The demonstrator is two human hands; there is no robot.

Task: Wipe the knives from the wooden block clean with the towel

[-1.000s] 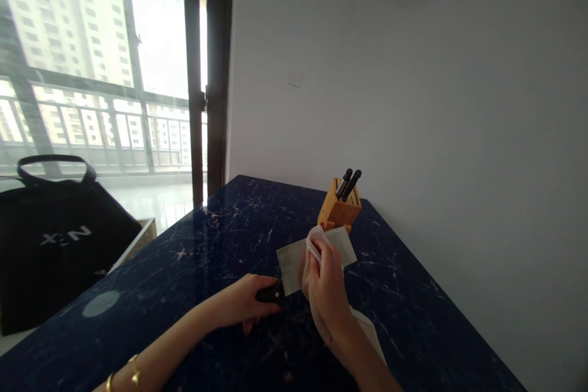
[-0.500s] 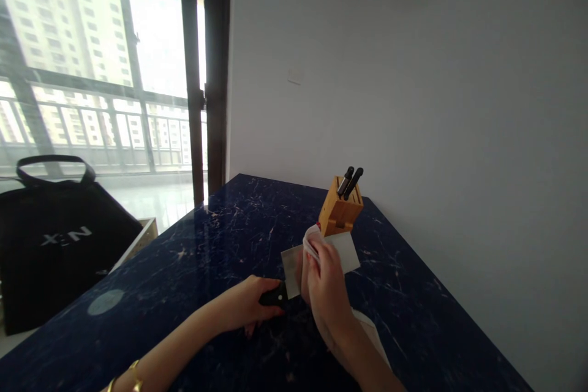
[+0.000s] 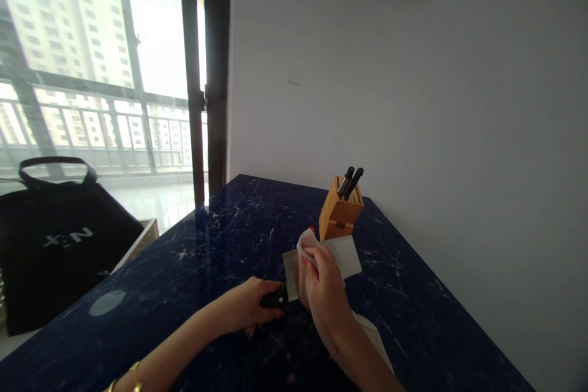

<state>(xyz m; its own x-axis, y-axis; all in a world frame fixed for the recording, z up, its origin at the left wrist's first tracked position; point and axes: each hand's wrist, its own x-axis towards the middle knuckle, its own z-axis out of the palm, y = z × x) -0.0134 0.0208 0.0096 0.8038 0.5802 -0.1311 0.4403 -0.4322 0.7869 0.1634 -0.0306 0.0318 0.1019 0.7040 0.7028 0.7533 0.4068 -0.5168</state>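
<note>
Over dark-blue tabletop (image 3: 220,245), nearer its right edge and short of knife block (image 3: 337,215) by far right corner: cleaver (image 3: 351,256), handle wrapped by left fingers (image 3: 271,315), blade crossed by cloth (image 3: 306,237) pinched in right fingers (image 3: 320,253). Possible cut from cloth slipping at the cutting edge.

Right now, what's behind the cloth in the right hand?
The cleaver blade, which shows on both sides of the cloth and right hand. Its middle stretch is covered, so the surface there can't be seen.
</note>
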